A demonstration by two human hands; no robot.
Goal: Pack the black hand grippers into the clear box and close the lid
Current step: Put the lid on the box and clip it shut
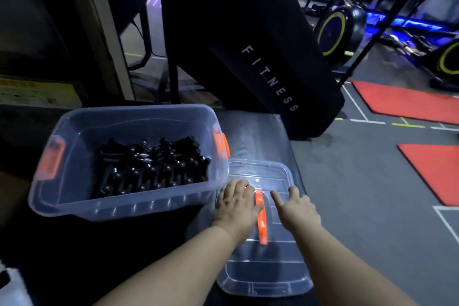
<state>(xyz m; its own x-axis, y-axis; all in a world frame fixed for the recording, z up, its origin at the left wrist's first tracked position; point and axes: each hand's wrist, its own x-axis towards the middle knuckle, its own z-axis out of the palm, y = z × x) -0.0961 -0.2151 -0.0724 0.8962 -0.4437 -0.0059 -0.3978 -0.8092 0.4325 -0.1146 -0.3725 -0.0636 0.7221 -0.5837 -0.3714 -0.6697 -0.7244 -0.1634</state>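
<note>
A dim gym floor (pixel 347 181) with red mats (pixel 409 104) is stretching behind a black pad (pixel 248 45) lettered FITNESS. In front of the pad, a clear box (pixel 124 208) with orange latches (pixel 51 159) is sitting open on a dark bench (pixel 260 131). The black hand grippers (pixel 151 166) are lying heaped inside the box. The lid (pixel 265 271) is lying flat on the bench, just to the right of the box, with its orange handle (pixel 262 226) facing up. The left hand (pixel 236 204) is resting palm down on the lid, fingers loosely bent and thumb lying against the handle. The right hand (pixel 298 211) is hovering over the lid's right side, thumb and forefinger spread, gripping nothing visible.
</note>
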